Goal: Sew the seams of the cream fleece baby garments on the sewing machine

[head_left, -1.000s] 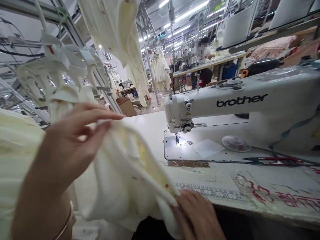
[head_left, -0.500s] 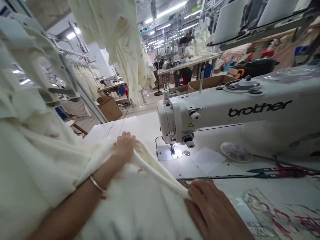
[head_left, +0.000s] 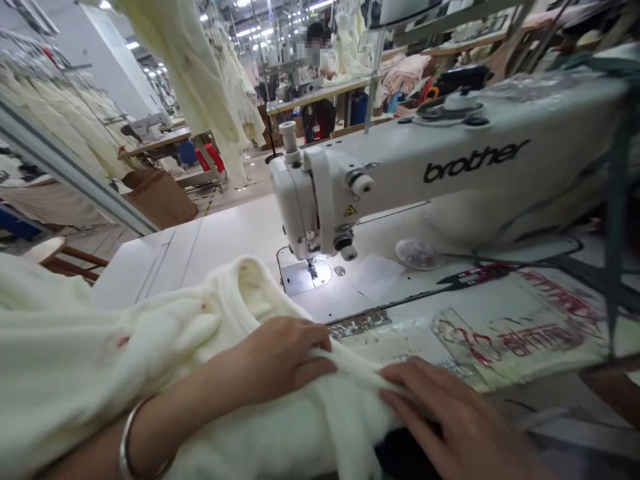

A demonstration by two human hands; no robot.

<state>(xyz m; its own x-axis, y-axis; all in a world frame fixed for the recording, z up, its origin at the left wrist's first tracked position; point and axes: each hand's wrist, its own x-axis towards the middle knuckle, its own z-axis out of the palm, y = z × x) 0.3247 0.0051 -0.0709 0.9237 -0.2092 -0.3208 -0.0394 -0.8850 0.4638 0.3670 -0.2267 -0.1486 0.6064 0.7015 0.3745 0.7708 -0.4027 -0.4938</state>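
Observation:
A cream garment [head_left: 165, 347] with small reddish patches spreads across the near left of the sewing table, partly over its front edge. My left hand [head_left: 285, 353], a bangle on its wrist, is closed on the garment's bound edge, thumb and fingers pinching it. Farther right along the same edge, my right hand [head_left: 435, 400] grips the fabric between thumb and fingers. The rounded, banded opening of the garment stands up just left of the needle plate [head_left: 300, 277]. Above the plate is the white sewing machine [head_left: 400, 173], with its needle area lit and no fabric under it.
Right of the needle lie a white paper piece [head_left: 377, 275], a round clear-wrapped object [head_left: 419, 254] and dark-and-red thread snips [head_left: 475, 275]. Cream garments [head_left: 185, 73] hang behind. A wooden stool [head_left: 63, 257] stands at left, and a person [head_left: 317, 50] sits at a farther table.
My left hand has come back along the edge toward my right hand. The garment has dropped lower, and its round opening now shows beside the needle plate. The view has shifted right.

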